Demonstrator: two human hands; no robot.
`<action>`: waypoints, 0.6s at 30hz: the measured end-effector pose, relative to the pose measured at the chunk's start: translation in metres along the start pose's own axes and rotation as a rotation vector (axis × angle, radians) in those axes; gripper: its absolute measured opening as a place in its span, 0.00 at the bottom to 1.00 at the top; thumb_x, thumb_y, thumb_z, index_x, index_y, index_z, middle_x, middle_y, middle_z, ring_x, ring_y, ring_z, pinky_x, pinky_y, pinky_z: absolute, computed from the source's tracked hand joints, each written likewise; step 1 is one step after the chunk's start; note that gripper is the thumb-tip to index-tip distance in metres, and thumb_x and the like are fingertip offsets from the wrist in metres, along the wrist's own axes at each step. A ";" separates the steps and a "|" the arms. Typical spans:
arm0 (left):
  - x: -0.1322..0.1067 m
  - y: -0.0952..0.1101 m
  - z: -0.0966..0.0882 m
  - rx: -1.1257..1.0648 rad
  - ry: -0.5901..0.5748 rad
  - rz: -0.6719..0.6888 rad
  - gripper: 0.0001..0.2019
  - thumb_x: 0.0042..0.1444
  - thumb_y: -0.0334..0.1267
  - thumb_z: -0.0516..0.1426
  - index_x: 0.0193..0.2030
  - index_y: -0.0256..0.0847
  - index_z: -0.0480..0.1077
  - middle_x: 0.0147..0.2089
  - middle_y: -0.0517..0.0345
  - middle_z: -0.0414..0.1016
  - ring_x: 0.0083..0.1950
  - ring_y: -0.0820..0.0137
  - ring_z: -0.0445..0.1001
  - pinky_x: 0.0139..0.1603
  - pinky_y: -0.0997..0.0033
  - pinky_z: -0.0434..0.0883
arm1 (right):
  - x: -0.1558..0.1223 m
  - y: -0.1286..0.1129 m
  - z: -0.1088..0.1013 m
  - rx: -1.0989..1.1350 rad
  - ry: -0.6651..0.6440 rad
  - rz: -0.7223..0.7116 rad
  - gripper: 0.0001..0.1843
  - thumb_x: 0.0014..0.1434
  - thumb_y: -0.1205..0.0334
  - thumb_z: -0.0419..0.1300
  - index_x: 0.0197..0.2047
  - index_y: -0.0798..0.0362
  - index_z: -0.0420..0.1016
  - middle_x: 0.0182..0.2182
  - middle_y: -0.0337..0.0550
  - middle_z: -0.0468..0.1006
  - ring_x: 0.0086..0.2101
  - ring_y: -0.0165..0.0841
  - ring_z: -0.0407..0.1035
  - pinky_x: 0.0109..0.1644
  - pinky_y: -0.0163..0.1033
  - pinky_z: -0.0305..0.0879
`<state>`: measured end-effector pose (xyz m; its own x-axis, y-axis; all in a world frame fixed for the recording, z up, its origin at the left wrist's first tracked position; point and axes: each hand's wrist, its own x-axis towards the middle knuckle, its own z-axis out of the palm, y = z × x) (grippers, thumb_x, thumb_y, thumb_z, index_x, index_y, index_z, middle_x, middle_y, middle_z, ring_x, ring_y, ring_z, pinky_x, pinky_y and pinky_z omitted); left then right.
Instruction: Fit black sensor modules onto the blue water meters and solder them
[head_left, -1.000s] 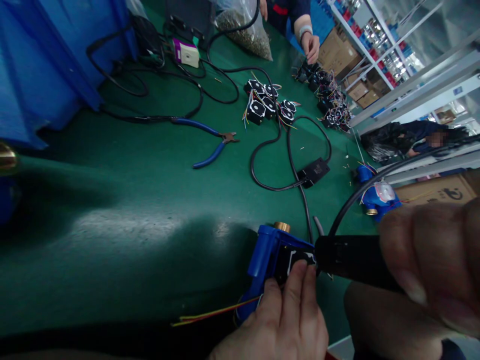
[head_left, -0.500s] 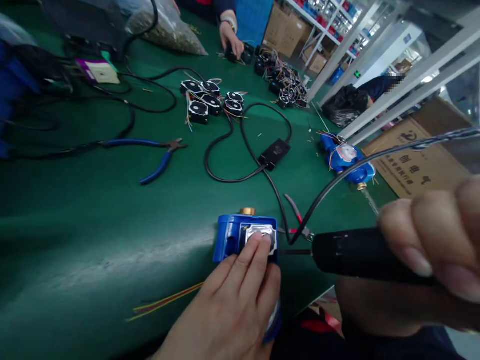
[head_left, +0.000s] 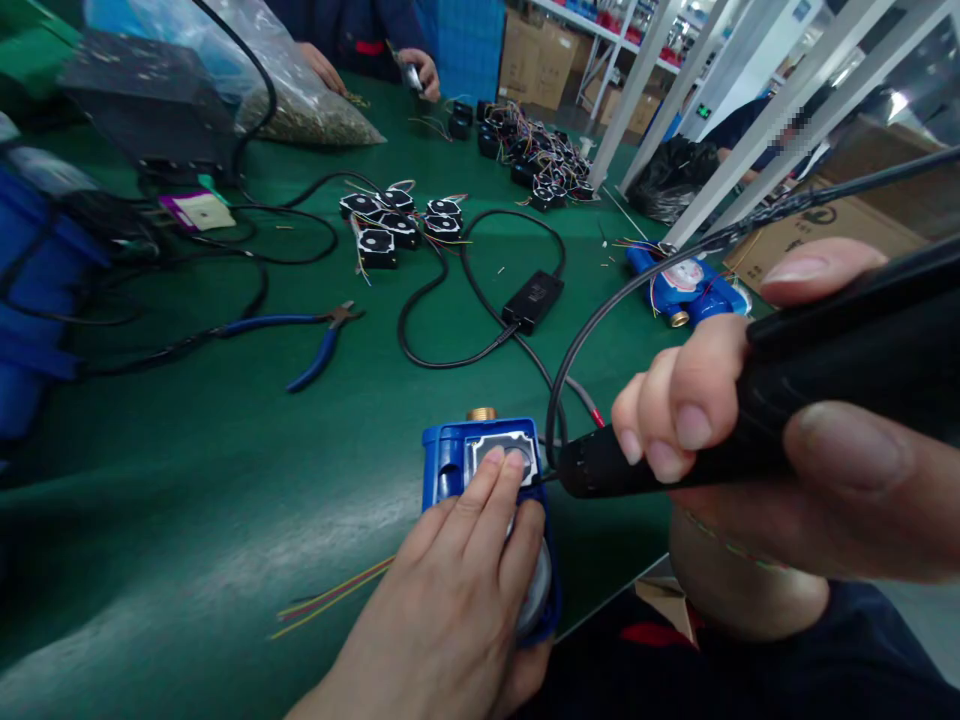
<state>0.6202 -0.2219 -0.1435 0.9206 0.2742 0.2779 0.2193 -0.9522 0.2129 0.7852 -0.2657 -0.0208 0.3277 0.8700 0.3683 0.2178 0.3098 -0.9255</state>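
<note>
At edge (head_left: pixel 615 590), hands (head_left: pixel 457 590) (head_left: pixel 757 450) grip meter (head_left: pixel 448 468), tool (head_left: pixel 600 472).

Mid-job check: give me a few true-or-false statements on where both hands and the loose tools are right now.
1. The left hand lies on the blue housing, fingertips on its grey insert. True.
2. The right hand is empty. False: it grips a black corded tool, whose tip is beside the housing.
3. The blue-handled pliers lie untouched on the green table. True.
4. The black adapter lies left of the pliers. False: it lies to their right.
</note>
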 end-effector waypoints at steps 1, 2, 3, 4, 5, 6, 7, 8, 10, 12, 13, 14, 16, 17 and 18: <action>0.001 0.000 -0.001 0.011 -0.009 0.007 0.33 0.46 0.49 0.60 0.57 0.32 0.63 0.65 0.36 0.47 0.65 0.50 0.48 0.56 0.52 0.61 | -0.001 0.001 0.001 0.019 0.022 -0.004 0.21 0.45 0.47 0.65 0.40 0.44 0.67 0.20 0.37 0.65 0.19 0.32 0.62 0.26 0.44 0.65; 0.001 0.000 -0.003 0.017 -0.016 0.014 0.33 0.46 0.48 0.60 0.57 0.31 0.63 0.65 0.35 0.48 0.65 0.49 0.48 0.56 0.52 0.62 | -0.003 0.001 0.002 0.036 0.037 -0.004 0.21 0.45 0.48 0.66 0.40 0.45 0.67 0.20 0.37 0.65 0.20 0.32 0.62 0.26 0.44 0.65; 0.002 0.000 -0.003 0.020 -0.019 0.017 0.33 0.46 0.47 0.59 0.57 0.31 0.63 0.65 0.35 0.48 0.65 0.49 0.48 0.55 0.51 0.63 | -0.004 0.001 0.002 0.046 0.048 -0.002 0.21 0.45 0.49 0.66 0.41 0.46 0.66 0.20 0.37 0.65 0.20 0.33 0.63 0.26 0.45 0.65; 0.002 -0.001 -0.004 0.019 -0.019 0.019 0.33 0.47 0.48 0.59 0.57 0.30 0.62 0.65 0.35 0.48 0.65 0.49 0.47 0.55 0.51 0.63 | -0.004 0.002 0.003 0.046 0.053 -0.002 0.22 0.45 0.49 0.66 0.41 0.46 0.66 0.19 0.37 0.65 0.20 0.34 0.63 0.26 0.45 0.65; 0.002 -0.001 -0.004 0.016 -0.025 0.019 0.34 0.47 0.48 0.59 0.58 0.30 0.61 0.65 0.35 0.47 0.65 0.49 0.47 0.56 0.50 0.62 | -0.004 0.002 0.003 0.034 0.056 -0.004 0.22 0.46 0.49 0.66 0.41 0.46 0.65 0.19 0.37 0.65 0.19 0.34 0.63 0.25 0.46 0.65; 0.002 -0.001 -0.004 0.010 -0.032 0.019 0.34 0.47 0.47 0.59 0.59 0.30 0.60 0.66 0.35 0.46 0.66 0.49 0.46 0.56 0.50 0.62 | -0.004 0.003 0.003 0.017 0.059 -0.007 0.22 0.46 0.50 0.66 0.41 0.46 0.65 0.20 0.37 0.65 0.19 0.34 0.63 0.24 0.46 0.65; 0.001 -0.002 -0.003 0.001 -0.040 0.017 0.34 0.48 0.47 0.59 0.59 0.30 0.60 0.66 0.35 0.46 0.66 0.49 0.45 0.57 0.50 0.61 | -0.004 0.005 0.003 0.005 0.055 -0.008 0.21 0.47 0.50 0.65 0.42 0.46 0.64 0.20 0.37 0.66 0.18 0.34 0.62 0.23 0.45 0.64; 0.001 -0.002 -0.003 -0.011 -0.046 0.013 0.34 0.48 0.47 0.59 0.60 0.30 0.59 0.66 0.36 0.46 0.66 0.49 0.45 0.57 0.49 0.60 | -0.003 0.006 0.004 0.006 0.058 -0.009 0.20 0.49 0.51 0.64 0.43 0.46 0.63 0.21 0.37 0.66 0.18 0.34 0.62 0.23 0.45 0.63; 0.001 -0.002 -0.003 -0.036 -0.050 0.006 0.34 0.49 0.46 0.58 0.60 0.31 0.59 0.65 0.36 0.48 0.65 0.49 0.47 0.57 0.49 0.60 | -0.002 0.009 0.005 0.034 0.030 -0.006 0.18 0.53 0.54 0.62 0.44 0.45 0.60 0.21 0.36 0.66 0.17 0.33 0.61 0.21 0.43 0.62; 0.002 -0.002 -0.004 -0.050 -0.048 -0.004 0.31 0.49 0.45 0.58 0.58 0.32 0.61 0.64 0.37 0.53 0.64 0.48 0.50 0.56 0.49 0.62 | -0.001 0.011 0.008 0.058 0.018 -0.002 0.16 0.54 0.60 0.59 0.45 0.45 0.59 0.21 0.35 0.66 0.17 0.33 0.61 0.21 0.42 0.61; 0.003 -0.001 -0.004 -0.056 -0.048 -0.009 0.29 0.49 0.44 0.58 0.57 0.32 0.62 0.63 0.37 0.54 0.63 0.47 0.52 0.55 0.49 0.62 | -0.001 0.012 0.009 0.057 0.019 -0.003 0.16 0.53 0.62 0.58 0.44 0.45 0.59 0.21 0.35 0.66 0.18 0.33 0.61 0.21 0.41 0.60; 0.003 -0.001 -0.005 -0.064 -0.045 -0.016 0.27 0.48 0.42 0.58 0.55 0.33 0.63 0.62 0.38 0.56 0.62 0.47 0.53 0.54 0.49 0.63 | 0.000 0.012 0.009 0.043 0.016 -0.004 0.17 0.51 0.64 0.58 0.44 0.45 0.60 0.21 0.35 0.66 0.19 0.33 0.61 0.22 0.41 0.61; 0.004 0.000 -0.005 -0.085 -0.038 -0.029 0.25 0.48 0.40 0.58 0.54 0.34 0.64 0.60 0.39 0.59 0.62 0.46 0.54 0.53 0.49 0.64 | 0.001 0.012 0.010 0.001 0.006 -0.011 0.20 0.49 0.66 0.57 0.45 0.43 0.60 0.22 0.34 0.66 0.20 0.33 0.61 0.27 0.42 0.62; 0.004 0.000 -0.005 -0.096 -0.030 -0.031 0.24 0.48 0.40 0.57 0.53 0.35 0.65 0.59 0.39 0.61 0.61 0.46 0.56 0.53 0.49 0.64 | 0.001 0.012 0.010 -0.017 -0.022 -0.018 0.21 0.48 0.66 0.57 0.45 0.42 0.59 0.21 0.33 0.66 0.21 0.32 0.62 0.29 0.43 0.63; 0.004 0.001 -0.004 -0.106 -0.021 -0.033 0.24 0.48 0.39 0.57 0.53 0.35 0.65 0.57 0.40 0.63 0.60 0.47 0.57 0.52 0.49 0.64 | 0.002 0.012 0.009 -0.028 -0.053 -0.025 0.22 0.47 0.66 0.57 0.46 0.41 0.59 0.21 0.32 0.66 0.21 0.32 0.62 0.30 0.43 0.64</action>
<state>0.6224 -0.2209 -0.1385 0.9200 0.3017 0.2500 0.2156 -0.9226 0.3198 0.7796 -0.2571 -0.0318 0.2733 0.8814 0.3852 0.2508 0.3213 -0.9132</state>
